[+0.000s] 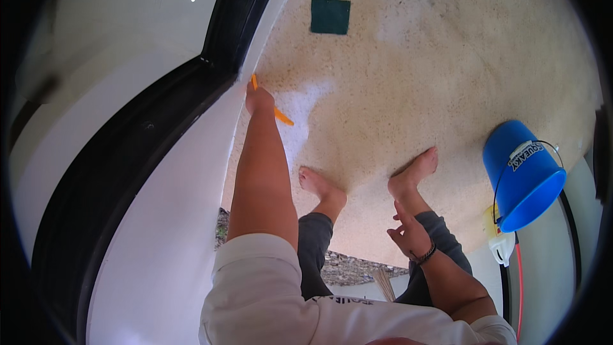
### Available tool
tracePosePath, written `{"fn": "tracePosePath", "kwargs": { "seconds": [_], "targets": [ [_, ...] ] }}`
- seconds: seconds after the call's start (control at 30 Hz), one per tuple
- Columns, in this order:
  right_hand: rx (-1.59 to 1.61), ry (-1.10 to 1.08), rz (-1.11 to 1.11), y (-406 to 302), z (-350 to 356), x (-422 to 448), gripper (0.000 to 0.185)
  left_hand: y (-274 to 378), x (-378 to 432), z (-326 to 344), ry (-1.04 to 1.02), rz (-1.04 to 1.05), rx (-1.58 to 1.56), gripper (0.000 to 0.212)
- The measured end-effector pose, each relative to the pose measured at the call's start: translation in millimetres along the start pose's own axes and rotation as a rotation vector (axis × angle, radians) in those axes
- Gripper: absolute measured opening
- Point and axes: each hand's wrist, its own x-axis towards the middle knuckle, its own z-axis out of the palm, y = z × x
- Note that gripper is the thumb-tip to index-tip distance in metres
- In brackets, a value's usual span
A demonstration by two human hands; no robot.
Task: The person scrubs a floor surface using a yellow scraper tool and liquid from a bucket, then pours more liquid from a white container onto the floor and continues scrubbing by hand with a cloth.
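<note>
My left hand (260, 100) is closed around a narrow orange tool (284, 116), whose ends show on both sides of my fist. The hand is stretched forward, low at the foot of the white wall (158, 244), where the wall meets the speckled beige floor (373, 120). What the tool's working end looks like cannot be made out. My right hand (413, 237), with a dark bracelet on the wrist, hangs beside my right lower leg (443, 230). Its fingers are apart and it holds nothing.
Ahead lies a dark green square pad (330, 17). A blue bucket (517, 167) with a wire handle stands to the right, by a jug (501, 247) and a red pole or hose (520, 292). Black frame (143, 124) edges the wall's glass. Pebbly ground (354, 268) lies behind my feet.
</note>
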Motion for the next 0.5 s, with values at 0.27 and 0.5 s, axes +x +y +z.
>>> {"fn": "tracePosePath", "kwargs": {
  "seconds": [0.27, 0.5],
  "targets": [
    [0.003, -0.02, 0.007, -6, -1, 2, 0.066, -7, 1, 27, 0.012, -0.046, 0.043, 0.032],
    [0.001, -0.008, 0.033, -7, 2, 5, 0.066, -8, 9, 13, -0.031, 0.041, 0.172, 0.03]
  ]
}}
